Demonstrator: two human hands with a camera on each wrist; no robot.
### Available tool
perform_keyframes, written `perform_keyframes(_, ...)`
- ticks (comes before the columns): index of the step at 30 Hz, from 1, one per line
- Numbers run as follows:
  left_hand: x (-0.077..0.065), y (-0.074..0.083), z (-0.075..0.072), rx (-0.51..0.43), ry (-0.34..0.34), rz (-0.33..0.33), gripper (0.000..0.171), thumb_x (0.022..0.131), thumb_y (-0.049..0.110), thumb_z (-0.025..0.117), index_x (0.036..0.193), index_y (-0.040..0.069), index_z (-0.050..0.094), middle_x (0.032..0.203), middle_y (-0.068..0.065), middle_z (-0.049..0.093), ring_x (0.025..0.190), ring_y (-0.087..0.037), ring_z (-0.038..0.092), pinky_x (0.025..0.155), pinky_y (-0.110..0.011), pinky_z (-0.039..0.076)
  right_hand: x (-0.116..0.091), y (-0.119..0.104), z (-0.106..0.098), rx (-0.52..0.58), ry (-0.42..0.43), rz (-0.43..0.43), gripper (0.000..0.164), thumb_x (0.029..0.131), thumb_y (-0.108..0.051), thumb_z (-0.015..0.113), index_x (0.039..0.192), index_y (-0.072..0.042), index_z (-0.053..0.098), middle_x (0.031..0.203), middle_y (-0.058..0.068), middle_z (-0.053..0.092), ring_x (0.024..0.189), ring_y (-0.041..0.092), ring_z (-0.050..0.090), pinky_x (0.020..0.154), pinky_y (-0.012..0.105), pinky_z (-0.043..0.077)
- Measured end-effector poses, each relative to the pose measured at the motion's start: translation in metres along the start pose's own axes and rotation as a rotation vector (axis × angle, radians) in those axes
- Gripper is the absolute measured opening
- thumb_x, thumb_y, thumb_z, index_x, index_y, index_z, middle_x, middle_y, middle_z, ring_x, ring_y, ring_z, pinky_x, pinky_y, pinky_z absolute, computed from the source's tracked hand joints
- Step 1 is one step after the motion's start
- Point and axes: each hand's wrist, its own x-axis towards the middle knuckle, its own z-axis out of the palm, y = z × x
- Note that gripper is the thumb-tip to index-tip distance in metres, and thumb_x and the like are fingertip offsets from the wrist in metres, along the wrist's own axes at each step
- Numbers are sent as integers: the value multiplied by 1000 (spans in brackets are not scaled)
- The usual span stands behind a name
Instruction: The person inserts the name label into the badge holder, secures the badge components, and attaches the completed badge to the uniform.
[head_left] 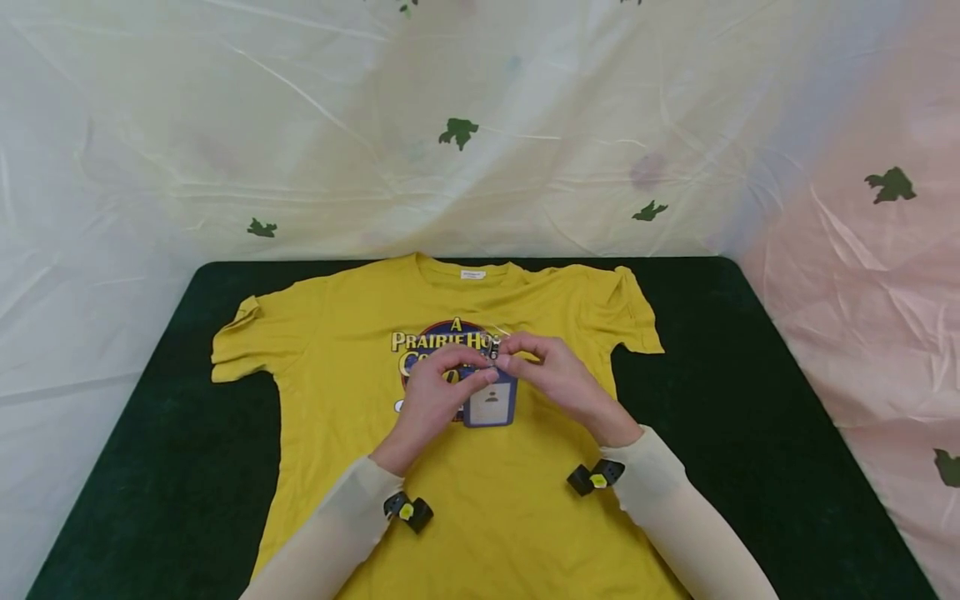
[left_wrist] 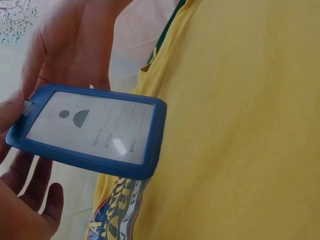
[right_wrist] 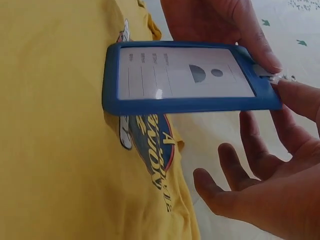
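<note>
A blue-framed ID badge holder (head_left: 490, 402) with a white card inside is held up over the print on a yellow T-shirt (head_left: 337, 333). My left hand (head_left: 438, 387) pinches the holder's clear tab at its top edge. In the right wrist view the left thumb (right_wrist: 262, 52) presses on that tab. A small metal clip (head_left: 494, 347) sits above the holder, between both hands' fingertips. My right hand (head_left: 558, 379) pinches at this clip; its other fingers (right_wrist: 232, 160) are spread below the holder in the right wrist view.
The T-shirt lies spread on a dark green table (head_left: 720, 417), its collar at the far edge. Pale cloth (head_left: 525, 125) with green leaf-like shapes hangs behind and at the sides. A black wrist camera (head_left: 411, 512) is strapped to each sleeved wrist.
</note>
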Motion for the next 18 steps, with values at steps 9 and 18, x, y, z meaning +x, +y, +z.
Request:
perform_keyframes(9, -1, 13, 2, -12, 20, -19, 13, 87, 21, 74, 93, 10, 73, 99, -1, 69, 98, -22, 62, 90, -50, 46, -4, 6, -8, -53, -55, -94, 15, 95, -22, 64, 107, -15, 69, 120, 0, 61, 114, 21, 51, 101, 47, 42)
perform_keyframes(18, 1, 18, 3, 29, 13, 121, 6, 90, 15, 71, 90, 9, 69, 94, 1, 67, 94, -15, 60, 88, -47, 47, -11, -4, -6, -129, -37, -176, 16, 95, -13, 63, 109, -12, 70, 113, 1, 63, 109, 25, 54, 102, 55, 38)
